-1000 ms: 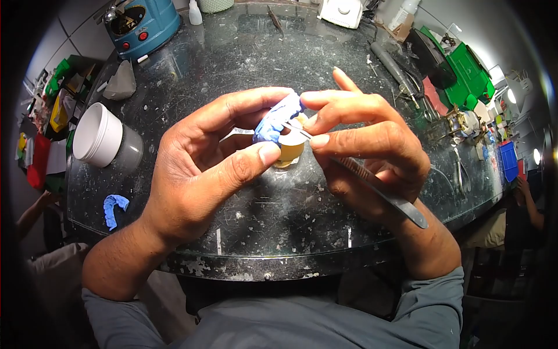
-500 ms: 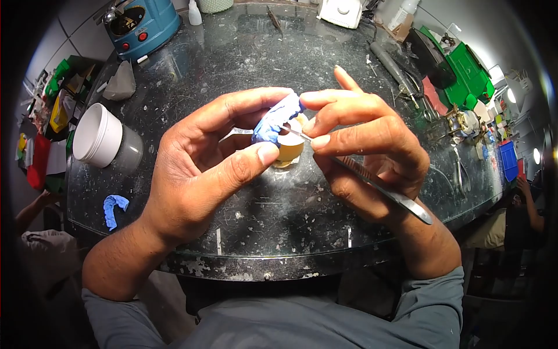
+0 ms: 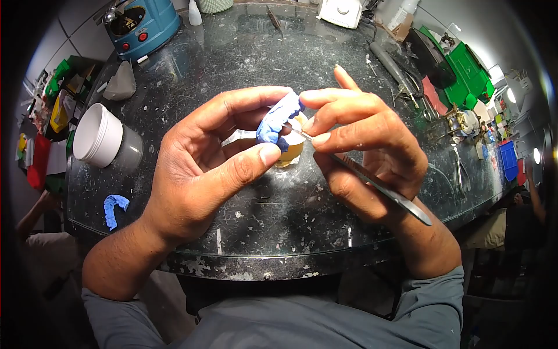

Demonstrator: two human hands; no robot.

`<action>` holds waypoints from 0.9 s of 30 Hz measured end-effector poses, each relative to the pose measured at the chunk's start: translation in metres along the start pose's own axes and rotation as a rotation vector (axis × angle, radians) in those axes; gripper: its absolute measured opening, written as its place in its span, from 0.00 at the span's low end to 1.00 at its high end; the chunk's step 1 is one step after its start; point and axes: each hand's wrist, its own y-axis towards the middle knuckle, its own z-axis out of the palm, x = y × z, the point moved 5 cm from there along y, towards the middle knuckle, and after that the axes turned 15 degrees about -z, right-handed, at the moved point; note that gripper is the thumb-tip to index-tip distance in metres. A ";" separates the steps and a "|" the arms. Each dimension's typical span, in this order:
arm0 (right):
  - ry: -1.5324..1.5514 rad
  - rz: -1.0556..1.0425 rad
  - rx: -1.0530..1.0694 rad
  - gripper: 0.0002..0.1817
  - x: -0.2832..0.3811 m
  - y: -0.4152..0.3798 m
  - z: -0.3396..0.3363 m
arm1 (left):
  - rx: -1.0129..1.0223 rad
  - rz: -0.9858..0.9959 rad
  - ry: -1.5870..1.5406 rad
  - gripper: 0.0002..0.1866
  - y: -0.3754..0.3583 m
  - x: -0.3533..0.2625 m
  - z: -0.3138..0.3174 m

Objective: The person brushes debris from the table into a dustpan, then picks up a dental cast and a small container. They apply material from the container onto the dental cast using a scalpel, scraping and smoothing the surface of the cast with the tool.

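Pinched between the thumb and fingers of my left hand (image 3: 200,163) is a lumpy blue dental impression (image 3: 274,123), raised above the table and tilted. My right hand (image 3: 372,134) grips a slim metal scalpel (image 3: 386,192) with a ridged handle; its tip points at the impression's inner side. A right fingertip touches the impression's upper end. Below and behind it stands a tan cylinder (image 3: 286,155) with a pale top, partly covered by the hands. Another blue, U-shaped impression piece (image 3: 110,210) lies on the table left of my left wrist.
On the dark, scuffed table (image 3: 273,221), a white tub (image 3: 99,136) stands at left. A blue machine (image 3: 145,29) is at back left, a white device (image 3: 341,13) at the back. Pliers (image 3: 461,171) and green trays (image 3: 465,67) lie at right. Other people's arms show at both edges.
The blue impression has turned slightly in my left hand, showing more of its lit face. My right hand and the scalpel have barely moved.
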 end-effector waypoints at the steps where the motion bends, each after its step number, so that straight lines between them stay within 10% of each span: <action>1: -0.018 -0.015 0.015 0.18 0.000 0.000 0.001 | 0.002 0.007 -0.004 0.28 0.000 0.000 0.000; 27: -0.193 -0.002 0.042 0.17 0.008 0.003 0.000 | -0.004 -0.003 -0.039 0.29 0.001 0.000 0.002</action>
